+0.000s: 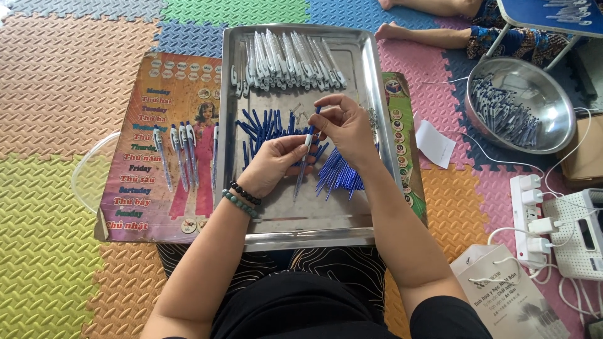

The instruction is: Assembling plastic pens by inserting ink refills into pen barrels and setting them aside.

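Nearest the camera are the person's dark-clothed lap and two bare forearms reaching forward over a metal tray (326,223) that rests on the lap and on the foam floor mat (56,207). The left hand (271,164), with two bead bracelets (242,198) at the wrist, has its fingers (295,145) closed around a blue and white pen (304,160), which stands tilted over the middle of the tray. The right hand (344,125) pinches the top end of the same pen between thumb and fingertips.

Just beyond the left hand lies a loose heap of blue pen parts (264,125); under the right wrist is a bundle of thin blue refills (339,176). Along the far edge of the tray sits a row of white pen barrels (289,59). To the left of the tray, a colourful poster (157,201) carries a few finished pens (179,150).

To the right, well apart from the tray, are a steel bowl (553,135) holding more pen parts, a power strip (527,220) with plugs, and a paper bag (509,295). Another person's bare feet (392,30) show at the top.
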